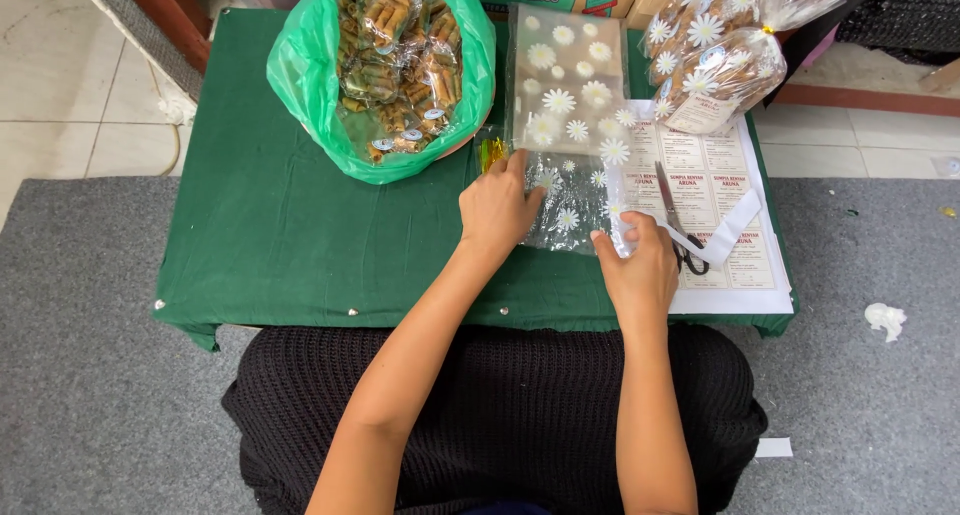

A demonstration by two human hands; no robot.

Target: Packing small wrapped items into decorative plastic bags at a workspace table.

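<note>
Near the table's (pixel 270 245) front edge, right of centre, lies a clear daisy-print bag (pixel 570 190) — the left hand (pixel 497 210) presses flat on it, fingers open, while the right hand (pixel 638 265) pinches its right edge beside a label sheet (pixel 715 190) and scissors (pixel 680 230).

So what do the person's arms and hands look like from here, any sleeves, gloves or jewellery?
Both arms are bare from the elbow down: no sleeves reach the forearms, and no gloves. The left hand and right hand show no rings, watch or bracelets that I can make out. The only clothing in view is a black knitted garment across the lap and body.
</note>
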